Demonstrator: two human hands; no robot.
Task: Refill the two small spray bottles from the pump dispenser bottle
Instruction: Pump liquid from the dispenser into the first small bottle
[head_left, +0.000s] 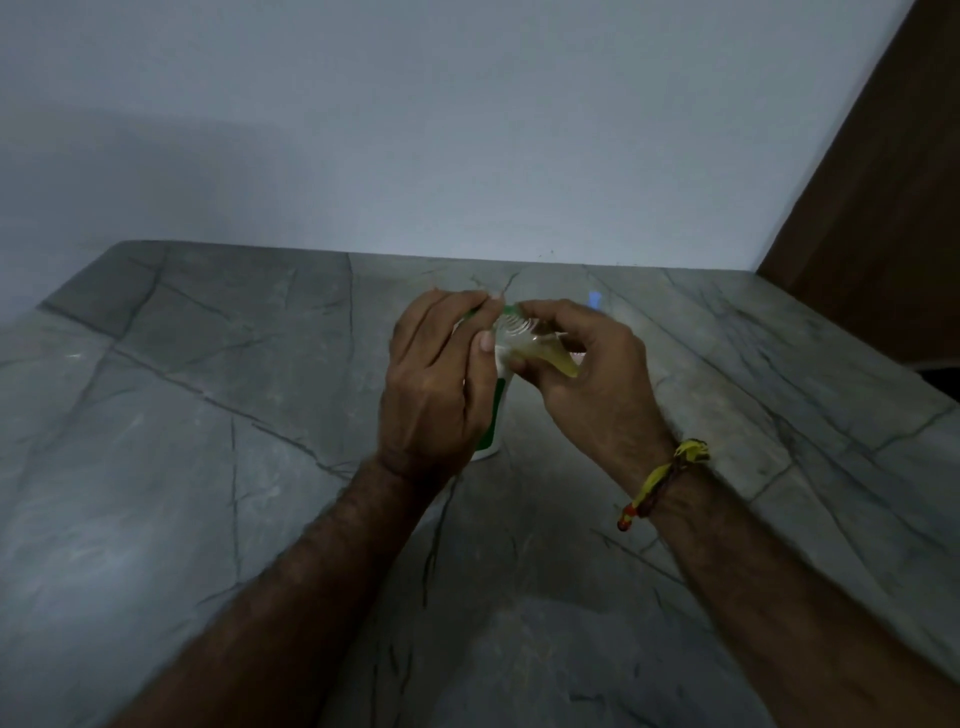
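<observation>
Two forearms reach in from the lower frame to mid-frame, where the right hand (587, 374) grips a small spray bottle (535, 348) tilted, neck toward the pump dispenser bottle (493, 415) standing on the bench (208, 415), left hand (436, 379) curled around its pump, likely to catch the dose.

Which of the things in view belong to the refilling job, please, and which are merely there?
Job: pump dispenser bottle; small spray bottle in right hand; left hand.
Merely there: blue object behind; wrist thread; table.
</observation>
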